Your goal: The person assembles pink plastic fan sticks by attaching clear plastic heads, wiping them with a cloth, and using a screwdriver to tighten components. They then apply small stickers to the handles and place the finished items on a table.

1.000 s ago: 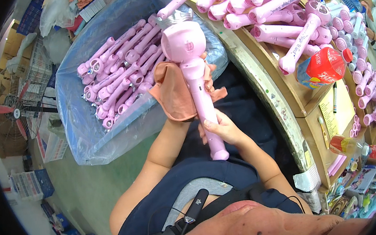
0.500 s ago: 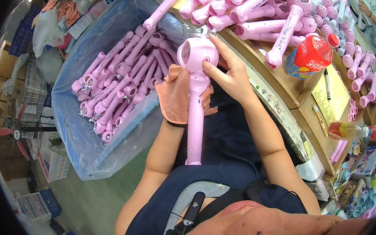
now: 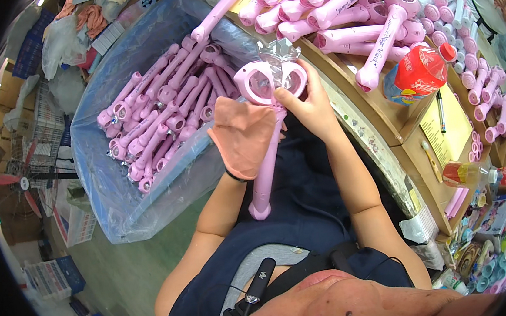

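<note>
A pink toy wand (image 3: 265, 178) with clear windows in its round head and a shiny clear ornament (image 3: 278, 51) on top is held in front of my chest. My left hand (image 3: 243, 137), covered by a salmon-coloured cloth, is closed around the wand just below the head; its fingers are mostly hidden. My right hand (image 3: 312, 108) grips the head from the right, its thumb pressed near the base between the windows. The handle slants down toward my lap.
At left stands a bin lined with blue plastic (image 3: 108, 202), holding many pink wands (image 3: 157, 115). More wands (image 3: 351, 8) are piled on the workbench (image 3: 377, 121) at right. A red-labelled bottle (image 3: 418, 75), a pen (image 3: 441, 112) and a yellow sheet (image 3: 453, 132) are nearby.
The wand has turned about its length, so two windows and the clear ornament show. My left hand has rolled over it, and the handle's lower end now shows above my lap.
</note>
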Available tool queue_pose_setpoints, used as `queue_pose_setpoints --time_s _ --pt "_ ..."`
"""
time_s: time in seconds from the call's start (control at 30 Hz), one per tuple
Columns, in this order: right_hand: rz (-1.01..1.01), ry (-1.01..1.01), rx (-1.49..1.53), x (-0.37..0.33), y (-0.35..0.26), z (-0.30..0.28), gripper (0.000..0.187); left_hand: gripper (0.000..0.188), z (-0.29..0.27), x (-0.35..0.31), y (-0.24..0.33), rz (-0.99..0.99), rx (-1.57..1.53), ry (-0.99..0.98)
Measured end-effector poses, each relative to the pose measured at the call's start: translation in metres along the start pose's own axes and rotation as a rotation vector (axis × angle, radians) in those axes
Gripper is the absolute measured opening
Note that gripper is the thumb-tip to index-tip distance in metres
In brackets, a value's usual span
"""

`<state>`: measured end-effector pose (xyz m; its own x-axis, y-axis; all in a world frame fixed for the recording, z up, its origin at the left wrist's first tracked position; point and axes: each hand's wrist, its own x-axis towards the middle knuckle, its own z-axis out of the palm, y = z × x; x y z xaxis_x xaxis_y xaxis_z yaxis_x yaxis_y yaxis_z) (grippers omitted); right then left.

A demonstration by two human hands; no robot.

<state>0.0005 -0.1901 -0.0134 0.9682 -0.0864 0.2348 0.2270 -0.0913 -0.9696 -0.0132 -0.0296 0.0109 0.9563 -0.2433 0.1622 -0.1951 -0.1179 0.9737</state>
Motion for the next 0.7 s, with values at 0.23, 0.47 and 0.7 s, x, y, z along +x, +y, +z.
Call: queue_pose_setpoints --time_s 0.23,0.47,0.7 --pt "0.052 -0.019 0.471 0.001 0.014 0.006 0.08 0.033 0.0 0.003 0.004 -0.416 -1.061 -0.223" --pt "-0.115 0.071 -0.172 -0.002 0.008 0.001 0.072 0.029 0.002 0.006 -0.011 -0.31 -0.651 -0.05" --pt "-0.141 0.007 -0.239 0.002 0.007 -0.006 0.064 0.034 -0.005 0.009 -0.039 -0.437 -0.667 -0.191"
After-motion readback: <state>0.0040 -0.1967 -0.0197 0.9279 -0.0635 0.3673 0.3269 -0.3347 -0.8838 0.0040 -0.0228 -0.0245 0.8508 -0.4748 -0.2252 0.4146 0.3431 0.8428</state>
